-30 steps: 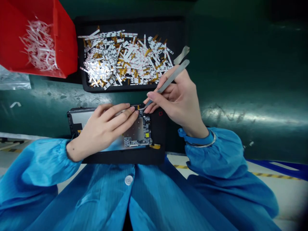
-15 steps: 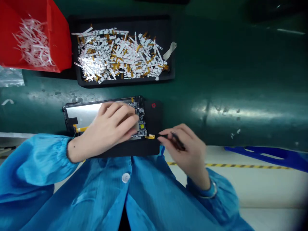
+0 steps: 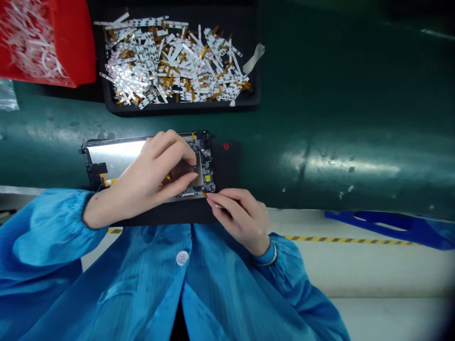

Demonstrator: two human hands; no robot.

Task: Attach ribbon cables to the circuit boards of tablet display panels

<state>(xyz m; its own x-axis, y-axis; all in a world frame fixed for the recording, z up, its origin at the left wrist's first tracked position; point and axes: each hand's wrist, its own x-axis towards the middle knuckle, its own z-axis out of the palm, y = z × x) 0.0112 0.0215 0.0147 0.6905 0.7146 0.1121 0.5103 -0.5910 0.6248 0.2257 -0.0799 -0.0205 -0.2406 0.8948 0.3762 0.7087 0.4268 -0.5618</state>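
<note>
An opened tablet (image 3: pixel 117 154) lies on a black mat (image 3: pixel 225 166), its silver panel and circuit board (image 3: pixel 206 163) exposed. My left hand (image 3: pixel 156 168) rests over the board's left part, with thumb and forefinger curved and a gap between their tips; nothing shows in them. My right hand (image 3: pixel 241 215) pinches a slim tool that looks like tweezers, mostly hidden by the fingers. Its fingertips are at the board's lower right corner, by the end of a yellow flex cable (image 3: pixel 205 194). Whether the fingers touch that cable I cannot tell.
Behind the tablet stands a black tray (image 3: pixel 185 108) heaped with white and amber strips (image 3: pixel 170 61). To its left is a red bin (image 3: pixel 76 47) holding white strips. A blue plastic piece (image 3: pixel 387 227) sits beyond the table's near edge at right.
My right hand has moved left to the board's corner, over the yellow cable end. My left thumb and forefinger have shifted slightly and a gap shows between them. The whole view has shifted a little.
</note>
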